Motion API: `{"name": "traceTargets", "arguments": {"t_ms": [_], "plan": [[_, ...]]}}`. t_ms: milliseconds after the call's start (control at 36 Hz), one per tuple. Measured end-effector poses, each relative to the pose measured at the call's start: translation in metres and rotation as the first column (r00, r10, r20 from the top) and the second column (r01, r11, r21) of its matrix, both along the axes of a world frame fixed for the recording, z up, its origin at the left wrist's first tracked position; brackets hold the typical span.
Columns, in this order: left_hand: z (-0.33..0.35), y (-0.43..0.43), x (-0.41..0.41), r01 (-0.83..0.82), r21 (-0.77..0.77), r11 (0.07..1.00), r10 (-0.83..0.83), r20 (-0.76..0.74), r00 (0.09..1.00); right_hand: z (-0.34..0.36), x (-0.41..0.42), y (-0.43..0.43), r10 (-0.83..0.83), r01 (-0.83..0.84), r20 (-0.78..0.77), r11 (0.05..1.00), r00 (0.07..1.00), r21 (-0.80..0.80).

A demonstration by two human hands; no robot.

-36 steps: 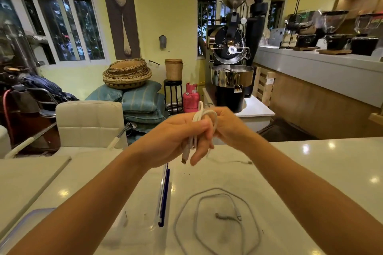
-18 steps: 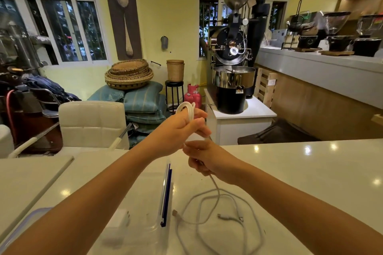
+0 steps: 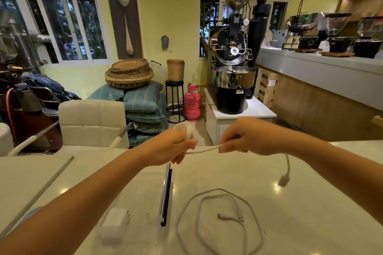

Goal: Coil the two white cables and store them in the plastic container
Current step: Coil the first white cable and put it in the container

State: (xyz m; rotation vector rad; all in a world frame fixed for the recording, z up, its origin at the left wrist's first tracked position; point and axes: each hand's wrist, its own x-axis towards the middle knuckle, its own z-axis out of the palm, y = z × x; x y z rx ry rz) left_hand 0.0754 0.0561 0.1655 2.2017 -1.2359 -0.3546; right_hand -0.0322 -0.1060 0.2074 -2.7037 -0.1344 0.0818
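My left hand [image 3: 173,148] grips a small coil of the first white cable [image 3: 204,149], its loops sticking up above my fist. My right hand [image 3: 246,137] pinches the same cable a short way to the right, holding a stretch taut between the hands. The cable's free end hangs below my right wrist and ends in a plug [image 3: 283,180] just above the table. The second white cable [image 3: 219,221] lies in a loose ring on the white table, both plugs inside the ring. The clear plastic container [image 3: 163,192] with a blue-edged rim sits at lower left, partly behind my left forearm.
A white charger block [image 3: 115,218] lies inside the container. The glossy white table [image 3: 310,203] stretches to the right. A cream chair [image 3: 93,122] stands beyond the table's far edge, with a coffee roaster, a pink gas cylinder and a counter further back.
My right hand moved right and up, pulling the cable taut from the coil in my left hand. The cable's tail lifted off the table and now hangs below my right wrist.
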Motion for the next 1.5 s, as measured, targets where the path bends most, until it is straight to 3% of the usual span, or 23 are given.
{"name": "traceTargets", "arguments": {"t_ms": [83, 167, 222, 306, 389, 528, 639, 750, 833, 972, 1083, 1194, 1333, 1500], "plan": [[-0.003, 0.005, 0.0, 0.089, -0.044, 0.995, -0.097, -0.219, 0.971, 0.019, -0.005, -0.008, 0.021, -0.019, 0.07, 0.999, 0.997, -0.031], [-0.008, 0.007, 0.003, 0.209, -0.105, 0.972, -0.234, -0.413, 0.88, 0.035, -0.007, -0.012, 0.042, -0.041, 0.111, 0.999, 0.993, -0.011], [-0.009, 0.007, 0.002, 0.261, -0.175, 0.949, -0.314, -0.521, 0.794, 0.043, -0.006, -0.014, 0.055, -0.057, 0.14, 0.998, 0.989, 0.016], [-0.008, 0.006, -0.005, 0.35, -0.315, 0.882, -0.469, -0.659, 0.589, 0.051, -0.001, -0.02, 0.062, -0.073, 0.223, 0.997, 0.973, 0.041], [-0.006, 0.003, -0.012, 0.463, -0.361, 0.81, -0.571, -0.666, 0.48, 0.054, 0.005, -0.025, 0.029, -0.06, 0.298, 0.994, 0.954, 0.095], [0.003, 0.001, -0.018, 0.461, -0.466, 0.756, -0.649, -0.629, 0.429, 0.04, 0.019, -0.032, 0.01, -0.112, 0.378, 0.962, 0.926, 0.249], [0.01, 0.0, -0.02, 0.437, -0.547, 0.714, -0.699, -0.595, 0.396, 0.013, 0.033, -0.031, -0.07, -0.091, 0.342, 0.896, 0.937, 0.434], [0.013, -0.002, -0.022, 0.313, -0.604, 0.733, -0.666, -0.545, 0.509, -0.027, 0.047, -0.019, -0.143, -0.039, 0.229, 0.767, 0.963, 0.641], [0.015, -0.004, -0.022, 0.211, -0.628, 0.749, -0.603, -0.516, 0.608, -0.056, 0.052, -0.003, -0.14, 0.022, 0.109, 0.708, 0.984, 0.706], [0.01, -0.009, -0.018, 0.087, -0.566, 0.82, -0.44, -0.525, 0.728, -0.081, 0.046, 0.023, 0.02, -0.001, -0.013, 0.577, 1.0, 0.817], [0.006, -0.012, -0.012, 0.021, -0.513, 0.858, -0.257, -0.394, 0.883, -0.088, 0.04, 0.034, 0.102, 0.04, -0.146, 0.669, 0.984, 0.743], [0.007, -0.01, -0.005, -0.01, -0.47, 0.883, -0.133, -0.27, 0.954, -0.088, 0.034, 0.033, 0.1, 0.092, -0.249, 0.75, 0.963, 0.655], [0.008, -0.003, 0.004, -0.027, -0.398, 0.917, -0.064, -0.214, 0.975, -0.08, 0.022, 0.029, 0.135, 0.121, -0.345, 0.77, 0.929, 0.627], [0.002, 0.006, 0.008, -0.013, -0.296, 0.955, -0.044, -0.185, 0.982, -0.053, 0.007, 0.02, 0.15, 0.089, -0.309, 0.762, 0.939, 0.641]]}}
